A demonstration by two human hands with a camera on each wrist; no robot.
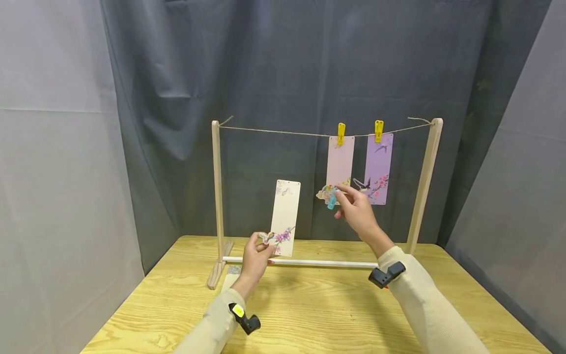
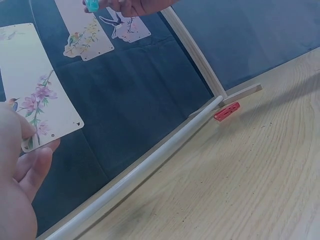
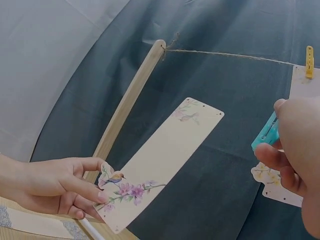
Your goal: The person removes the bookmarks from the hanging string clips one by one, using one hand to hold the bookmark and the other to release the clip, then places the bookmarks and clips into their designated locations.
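Observation:
My left hand pinches a cream bookmark card by its lower left corner, beside a printed bird and purple blossoms. The card stands nearly upright, below the twine line. My right hand is raised higher and holds a turquoise clothespin between thumb and fingers. Behind that hand hang a pink card and a purple card, each clipped to the twine by a yellow clothespin. The lower part of the pink card is partly hidden by the hand.
Wooden posts hold up the twine, joined low down by a white rod. A red clothespin lies on the table by the right post's foot. A pale strip with grey patterned ends lies near the left foot.

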